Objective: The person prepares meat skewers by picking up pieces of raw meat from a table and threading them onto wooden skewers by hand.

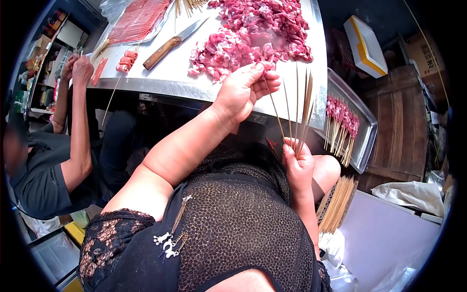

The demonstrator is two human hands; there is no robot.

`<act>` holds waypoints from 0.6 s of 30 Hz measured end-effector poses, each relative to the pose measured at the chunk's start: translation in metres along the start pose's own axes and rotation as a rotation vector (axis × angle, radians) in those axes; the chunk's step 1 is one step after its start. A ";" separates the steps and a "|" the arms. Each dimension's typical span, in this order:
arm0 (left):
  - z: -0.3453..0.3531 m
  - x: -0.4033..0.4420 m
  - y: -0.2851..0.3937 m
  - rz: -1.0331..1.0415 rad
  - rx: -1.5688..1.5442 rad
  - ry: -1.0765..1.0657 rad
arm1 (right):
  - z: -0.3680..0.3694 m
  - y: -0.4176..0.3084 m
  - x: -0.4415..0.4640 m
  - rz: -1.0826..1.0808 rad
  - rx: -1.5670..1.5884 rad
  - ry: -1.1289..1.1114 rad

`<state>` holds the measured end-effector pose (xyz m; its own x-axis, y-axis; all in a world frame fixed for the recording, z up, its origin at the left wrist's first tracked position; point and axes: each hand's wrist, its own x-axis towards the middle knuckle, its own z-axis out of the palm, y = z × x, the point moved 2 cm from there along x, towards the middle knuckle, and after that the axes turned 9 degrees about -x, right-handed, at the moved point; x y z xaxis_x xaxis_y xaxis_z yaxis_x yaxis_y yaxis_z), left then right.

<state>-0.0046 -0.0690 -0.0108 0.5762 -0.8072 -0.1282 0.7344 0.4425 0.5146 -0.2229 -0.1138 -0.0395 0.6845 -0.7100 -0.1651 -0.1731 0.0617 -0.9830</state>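
Note:
A bundle of thin wooden skewers (305,104) stands fanned upward from my right hand (298,160), whose fingers are closed round the lower ends. My left hand (248,90) is at the table's front edge, its thumb and forefinger pinched at the upper end of one skewer that slants down toward my right hand. Whether a bit of meat is between those fingertips is too small to tell. Just beyond my left hand, a large heap of cut raw meat (233,51) lies on the white table (170,78).
A knife (168,48) lies left of the heap, near rolled meat (127,62) and sliced meat (136,22). At the right, a metal tray (366,146) holds threaded skewers (343,117); more bare skewers (338,204) lie below. A co-worker (53,165) sits at the left.

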 end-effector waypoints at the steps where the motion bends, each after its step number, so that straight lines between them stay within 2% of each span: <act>1: 0.000 0.000 -0.001 -0.018 -0.013 -0.002 | 0.000 -0.002 0.000 -0.002 0.000 -0.002; 9: 0.005 -0.013 -0.027 -0.206 -0.048 -0.035 | -0.001 -0.011 0.003 0.062 0.106 -0.073; 11: 0.009 -0.021 -0.038 -0.294 -0.022 -0.049 | 0.001 -0.014 0.008 0.046 0.119 -0.036; 15: 0.015 -0.024 -0.042 -0.313 0.097 -0.109 | -0.002 -0.026 0.019 -0.005 0.148 0.003; 17: 0.016 -0.007 -0.016 0.099 1.055 -0.447 | -0.006 -0.024 0.021 -0.037 0.140 0.054; 18: 0.016 0.002 -0.003 0.341 1.311 -0.323 | -0.010 -0.024 0.020 -0.023 0.136 0.051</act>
<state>-0.0110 -0.0777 0.0008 0.4174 -0.8679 0.2694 -0.3949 0.0937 0.9139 -0.2118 -0.1366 -0.0188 0.6497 -0.7470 -0.1412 -0.0578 0.1367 -0.9889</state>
